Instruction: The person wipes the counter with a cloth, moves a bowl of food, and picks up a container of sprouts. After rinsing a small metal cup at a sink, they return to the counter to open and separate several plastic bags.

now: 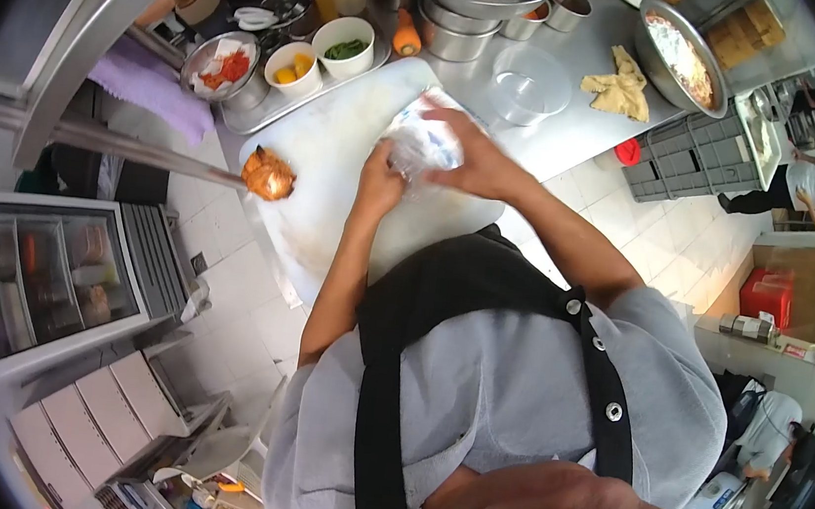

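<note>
Over the white cutting board, a crumpled clear plastic bag with white and blue markings is between both my hands. Its contents are hard to make out. My left hand grips its near left side with bent fingers. On the right side, my right hand curves its fingers over the bag, slightly smeared by motion. An orange-brown food piece with a dark tip lies at the board's left edge.
Behind the board stand a bowl of green leaves, a bowl of yellow pieces, a carrot and stacked metal bowls. A clear plastic container, tan cloth and large metal bowl are to the right. A metal rail crosses at left.
</note>
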`<state>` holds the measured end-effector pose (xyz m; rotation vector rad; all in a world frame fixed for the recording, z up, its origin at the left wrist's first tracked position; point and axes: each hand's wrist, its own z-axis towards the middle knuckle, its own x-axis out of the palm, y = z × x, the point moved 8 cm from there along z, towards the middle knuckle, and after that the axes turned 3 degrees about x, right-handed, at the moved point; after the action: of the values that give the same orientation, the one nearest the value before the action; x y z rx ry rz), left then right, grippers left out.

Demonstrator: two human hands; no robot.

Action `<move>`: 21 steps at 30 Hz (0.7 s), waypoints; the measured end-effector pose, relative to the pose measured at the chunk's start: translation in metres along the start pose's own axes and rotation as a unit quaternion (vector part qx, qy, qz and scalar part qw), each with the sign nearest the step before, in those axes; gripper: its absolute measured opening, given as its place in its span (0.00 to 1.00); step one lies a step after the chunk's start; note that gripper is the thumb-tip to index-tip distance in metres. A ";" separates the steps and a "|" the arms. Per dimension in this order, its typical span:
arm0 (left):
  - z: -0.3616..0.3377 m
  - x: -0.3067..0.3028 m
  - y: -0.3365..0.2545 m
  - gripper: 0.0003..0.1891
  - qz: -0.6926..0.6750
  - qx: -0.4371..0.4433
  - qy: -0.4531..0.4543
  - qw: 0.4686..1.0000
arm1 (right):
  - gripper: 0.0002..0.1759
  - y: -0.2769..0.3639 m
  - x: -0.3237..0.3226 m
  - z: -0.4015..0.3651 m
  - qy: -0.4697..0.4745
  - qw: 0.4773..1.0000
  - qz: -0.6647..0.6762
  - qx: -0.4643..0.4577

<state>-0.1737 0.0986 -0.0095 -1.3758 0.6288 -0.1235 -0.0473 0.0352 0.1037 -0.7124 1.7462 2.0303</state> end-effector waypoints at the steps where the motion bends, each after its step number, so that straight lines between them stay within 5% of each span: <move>1: -0.003 -0.003 0.005 0.24 0.023 0.019 -0.030 0.999 | 0.52 -0.011 -0.038 -0.009 -0.058 0.991 -0.040 0.116; 2: -0.006 -0.005 0.006 0.24 0.044 0.038 -0.058 0.997 | 0.48 -0.022 -0.075 -0.023 -0.106 0.964 -0.067 0.234; 5: -0.008 -0.004 0.008 0.25 -0.003 -0.042 -0.028 0.999 | 0.31 -0.161 -0.111 -0.065 -0.100 0.890 -0.262 0.361; 6: -0.010 -0.002 0.005 0.25 0.002 -0.044 -0.019 0.999 | 0.20 -0.191 -0.115 -0.086 -0.118 0.903 -0.132 0.390; 9: -0.003 -0.004 0.025 0.23 0.033 -0.021 -0.043 0.998 | 0.07 -0.182 -0.206 -0.156 -0.393 0.852 -0.274 0.210; 10: -0.002 -0.006 0.028 0.22 0.030 -0.018 -0.046 0.998 | 0.07 -0.118 -0.243 -0.187 -0.565 0.748 -0.332 0.101; 11: -0.001 -0.005 0.030 0.21 0.029 -0.014 -0.046 0.998 | 0.09 -0.059 -0.276 -0.204 -0.614 0.729 -0.277 0.121; 13: -0.004 -0.001 0.029 0.19 0.002 -0.023 -0.023 0.999 | 0.11 -0.039 -0.348 -0.263 -0.734 0.638 -0.218 0.085; 16: -0.002 0.005 0.016 0.16 -0.080 -0.055 0.009 0.995 | 0.12 0.006 -0.374 -0.287 -0.832 0.527 -0.145 -0.098; 18: -0.002 0.002 0.027 0.15 -0.125 -0.085 -0.009 0.988 | 0.12 -0.008 -0.391 -0.291 -0.820 0.540 -0.163 -0.095; 21: -0.004 0.000 0.014 0.16 -0.033 -0.069 0.017 0.997 | 0.14 -0.063 -0.351 -0.241 -0.705 0.674 -0.200 0.095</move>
<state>-0.1794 0.0979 -0.0233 -1.5323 0.6295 -0.1593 0.3044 -0.1753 0.2356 0.5100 0.6729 1.2499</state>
